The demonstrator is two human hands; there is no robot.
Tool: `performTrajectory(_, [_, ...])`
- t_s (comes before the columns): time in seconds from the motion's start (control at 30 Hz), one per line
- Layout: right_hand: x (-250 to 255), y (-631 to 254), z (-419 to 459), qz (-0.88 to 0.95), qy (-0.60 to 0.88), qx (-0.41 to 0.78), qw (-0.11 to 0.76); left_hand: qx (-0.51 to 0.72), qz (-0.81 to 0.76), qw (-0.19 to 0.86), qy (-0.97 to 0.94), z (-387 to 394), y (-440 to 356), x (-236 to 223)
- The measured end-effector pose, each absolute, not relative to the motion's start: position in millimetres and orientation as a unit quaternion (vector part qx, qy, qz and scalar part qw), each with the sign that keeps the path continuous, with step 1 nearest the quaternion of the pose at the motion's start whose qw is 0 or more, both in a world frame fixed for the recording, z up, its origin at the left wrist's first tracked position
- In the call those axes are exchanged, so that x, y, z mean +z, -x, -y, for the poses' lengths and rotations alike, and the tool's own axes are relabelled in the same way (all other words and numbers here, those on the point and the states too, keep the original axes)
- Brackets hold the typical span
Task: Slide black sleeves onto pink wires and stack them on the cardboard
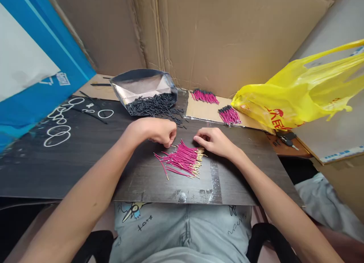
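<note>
A loose fan of short magenta wires point(182, 158) lies on the dark table, with gold-coloured metal ends toward the right and silvery tips toward the left. Just above its left side, my left hand point(164, 132) is closed in a pinch; a thin metal wire tip pokes out below the fingers, the rest hidden by the hand. At the pile's upper right, my right hand point(212, 140) rests with curled fingers, thumb against the index finger. Whatever it may hold is too small to make out. Short black tubes point(176, 117) lie scattered just beyond my hands.
An opened bag point(119, 90) full of black tubes stands behind my left hand. Two bundles of black-capped magenta wires point(205, 96) lie on a cardboard strip point(196, 110). A yellow plastic bag point(284, 92) and keys point(287, 141) are at right. White rings point(105, 113) lie left.
</note>
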State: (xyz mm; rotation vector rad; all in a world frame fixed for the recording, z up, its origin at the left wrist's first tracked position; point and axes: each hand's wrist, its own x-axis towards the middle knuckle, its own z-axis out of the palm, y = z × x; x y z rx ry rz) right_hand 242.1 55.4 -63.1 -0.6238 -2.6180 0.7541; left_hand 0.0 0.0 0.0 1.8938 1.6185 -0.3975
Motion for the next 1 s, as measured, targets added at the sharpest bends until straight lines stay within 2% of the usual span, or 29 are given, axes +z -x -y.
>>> performTrajectory(0.13, [-60.9,-245.3,-52.8,0.922,0.208,0.27,0.187,-0.152,-0.603,0.267,-0.737,1.3,-4.9,-1.3])
performTrajectory(0.23, [-55.5,-242.4,-36.3,0.924,0.17,0.254,0.231,-0.135,-0.593,0.245,-0.755,-0.4,-4.4,-4.3])
performTrajectory(0.33, [-51.4,-233.8,-8.5,0.932,0.11,0.198,0.283,-0.098,-0.608,0.225,-0.755,-2.9,-0.2,-5.9])
performTrajectory(0.43, [-53.5,-223.0,19.6,0.953,0.026,0.134,0.269,-0.046,-0.624,0.231,-0.745,-3.9,4.0,-3.0])
performTrajectory(0.57, [-63.4,-213.6,40.4,0.97,-0.056,0.077,0.226,0.077,-0.569,0.289,-0.766,-4.6,2.4,2.0])
performTrajectory(0.77, [-72.9,-210.9,47.0,0.983,-0.054,0.031,0.175,0.18,-0.427,0.478,-0.746,-9.2,-6.3,-9.1])
performTrajectory(1.0, [-72.5,-211.1,45.9,0.986,-0.028,0.002,0.165,0.303,-0.391,0.548,-0.674,-14.1,-11.2,-27.2])
